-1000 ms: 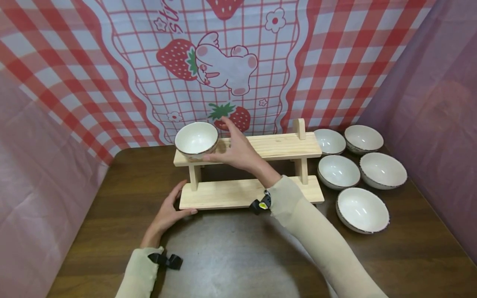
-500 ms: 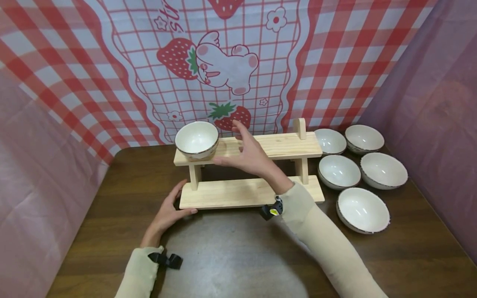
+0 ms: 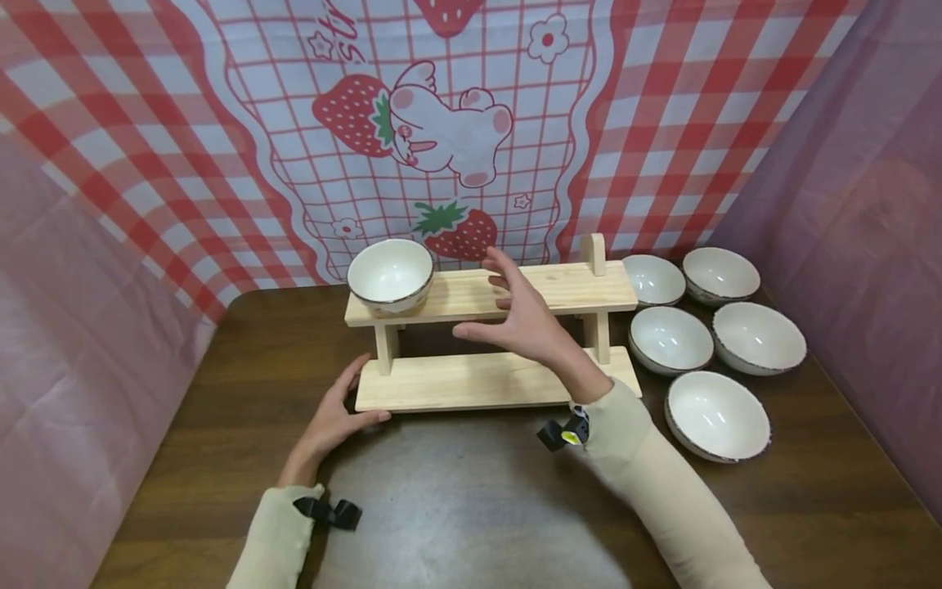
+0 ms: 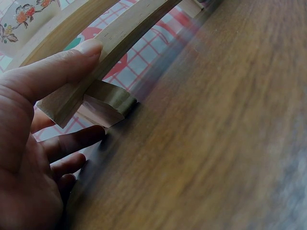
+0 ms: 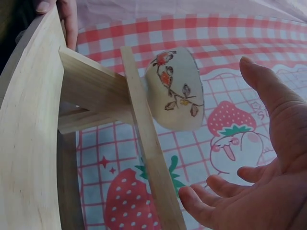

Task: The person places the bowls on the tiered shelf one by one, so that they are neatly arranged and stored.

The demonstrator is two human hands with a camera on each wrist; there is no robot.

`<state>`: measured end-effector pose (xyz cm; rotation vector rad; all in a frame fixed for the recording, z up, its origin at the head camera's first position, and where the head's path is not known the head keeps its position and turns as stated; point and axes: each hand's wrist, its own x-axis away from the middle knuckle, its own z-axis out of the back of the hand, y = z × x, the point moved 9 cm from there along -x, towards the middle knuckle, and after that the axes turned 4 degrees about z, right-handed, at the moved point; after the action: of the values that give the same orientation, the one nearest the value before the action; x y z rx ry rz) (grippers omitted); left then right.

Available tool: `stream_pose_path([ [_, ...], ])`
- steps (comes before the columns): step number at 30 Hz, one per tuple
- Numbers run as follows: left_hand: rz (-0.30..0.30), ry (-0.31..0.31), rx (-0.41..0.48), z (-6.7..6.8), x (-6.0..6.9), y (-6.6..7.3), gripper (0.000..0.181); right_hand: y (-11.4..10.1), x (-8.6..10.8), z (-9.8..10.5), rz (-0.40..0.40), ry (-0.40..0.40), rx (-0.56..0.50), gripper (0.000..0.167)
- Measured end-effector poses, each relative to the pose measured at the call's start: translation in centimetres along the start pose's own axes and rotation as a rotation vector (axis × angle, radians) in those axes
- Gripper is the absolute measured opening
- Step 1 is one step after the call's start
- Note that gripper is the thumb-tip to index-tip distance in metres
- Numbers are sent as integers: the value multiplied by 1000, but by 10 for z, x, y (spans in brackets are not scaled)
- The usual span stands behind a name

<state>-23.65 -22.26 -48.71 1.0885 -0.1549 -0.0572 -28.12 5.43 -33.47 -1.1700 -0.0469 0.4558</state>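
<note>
A white bowl with a dark rim (image 3: 391, 274) stands upright on the left end of the upper board of a two-tier wooden rack (image 3: 471, 383); the right wrist view shows flowers painted on the bowl's side (image 5: 176, 91). To the right of that bowl, the right hand (image 3: 526, 321) hangs in front of the upper board, thumb and fingers spread, holding nothing. The left hand (image 3: 334, 424) grips the left end of the lower board, thumb on its top near the front edge. In the left wrist view the left hand's thumb (image 4: 62, 72) lies on the board, with fingers beneath and beside it.
Several white bowls, among them a front one (image 3: 717, 415) and a rear one (image 3: 719, 276), stand on the brown table (image 3: 456, 507) to the right of the rack. A red-and-white checked cloth (image 3: 662, 123) hangs behind, with pink cloth at both sides.
The right hand has let go of the bowl and moved right, away from it. The bowl stays on the upper board. The left hand has kept its place on the rack.
</note>
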Motion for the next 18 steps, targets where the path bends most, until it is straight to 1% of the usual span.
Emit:
stream_pose_path([
  [6,-8,-1,4,0,0,0,98,-2,12,10,25,7,13,108],
  [10,-8,4,0,0,-1,0,98,-1,20,19,24,23,25,106],
  [18,-26,7,-2,1,0,1,98,5,34,33,15,53,27,102],
])
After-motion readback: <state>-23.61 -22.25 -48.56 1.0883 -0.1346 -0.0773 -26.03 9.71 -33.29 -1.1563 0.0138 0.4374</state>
